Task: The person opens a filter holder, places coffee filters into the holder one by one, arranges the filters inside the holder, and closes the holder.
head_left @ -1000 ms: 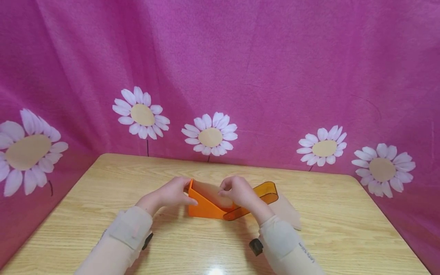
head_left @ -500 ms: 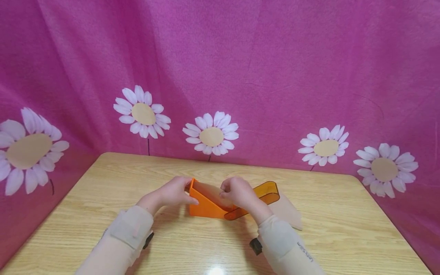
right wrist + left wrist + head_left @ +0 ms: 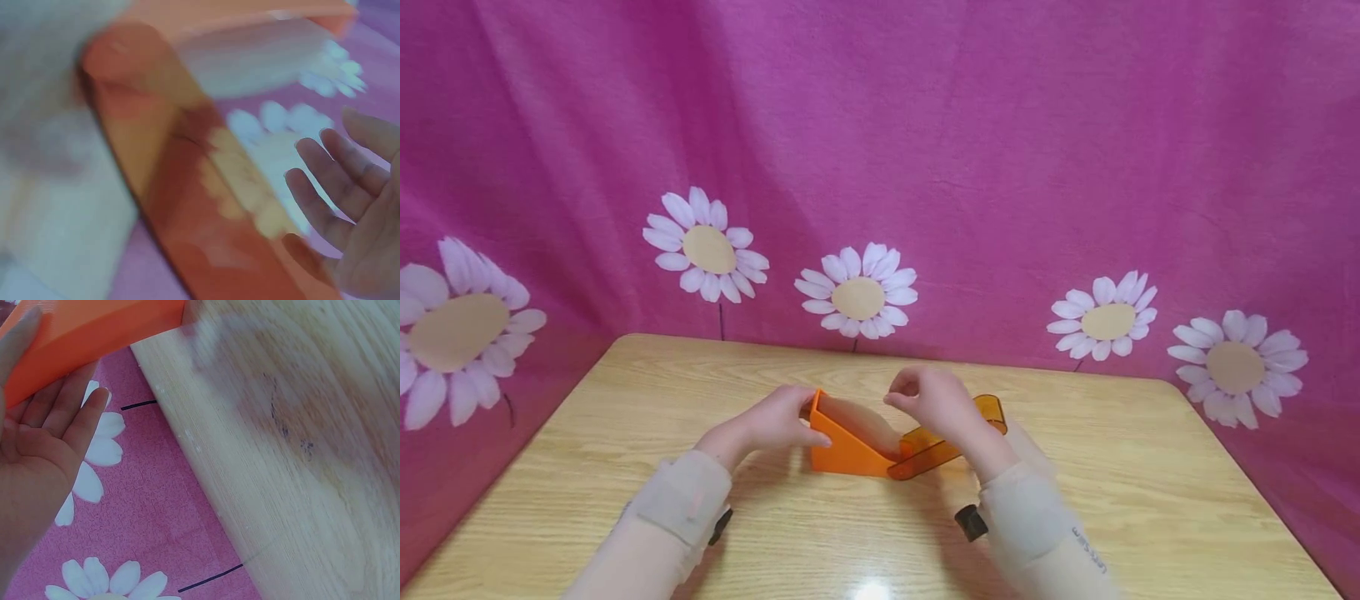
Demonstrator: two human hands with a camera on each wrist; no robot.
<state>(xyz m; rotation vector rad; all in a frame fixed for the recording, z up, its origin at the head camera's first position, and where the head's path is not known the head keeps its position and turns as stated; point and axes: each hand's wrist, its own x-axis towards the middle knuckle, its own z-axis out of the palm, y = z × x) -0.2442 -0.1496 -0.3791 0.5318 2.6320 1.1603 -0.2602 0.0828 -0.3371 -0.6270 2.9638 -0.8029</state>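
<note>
My left hand (image 3: 773, 419) grips the raised left end of an orange wedge-shaped box (image 3: 850, 452), thumb on its front wall and fingers behind. Thin tan sheets (image 3: 859, 419) stand inside the box. Its see-through amber lid (image 3: 928, 458) is swung down to the right. My right hand (image 3: 942, 404) is raised above the lid, clear of the sheets, with fingers loosely bent. Nothing shows between these fingers (image 3: 319, 187) in the right wrist view. Another flat tan piece (image 3: 1032, 450) lies on the table, partly hidden behind my right forearm.
The box stands on a light wood-grain table (image 3: 625, 417). A pink curtain (image 3: 970, 167) printed with white daisies hangs behind and beside it. Both forearms wear pale wrist bands (image 3: 1026, 510) with small black cameras (image 3: 972, 522).
My right hand has left the tan sheets and moved up and to the right, over the amber lid. The left hand keeps its hold on the box, which has not moved.
</note>
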